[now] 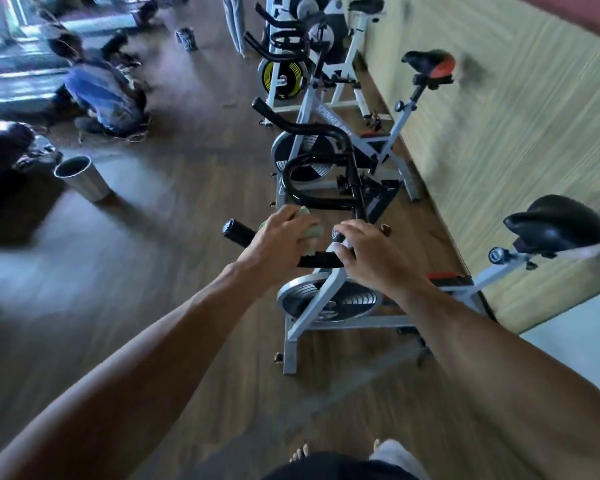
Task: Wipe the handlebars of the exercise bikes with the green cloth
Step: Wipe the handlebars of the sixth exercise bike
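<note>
The nearest exercise bike stands in front of me, grey-framed with black handlebars. My left hand presses the green cloth onto the left part of the handlebar; only scraps of the cloth show under my fingers. My right hand grips the handlebar's middle, next to the stem. The left grip end sticks out bare beyond my left hand. A second bike's looped black handlebars lie just beyond.
More bikes line the wall on the right, with black saddles toward the wall. A metal bin stands on the wooden floor at left. A person crouches far left. My bare feet show at the bottom.
</note>
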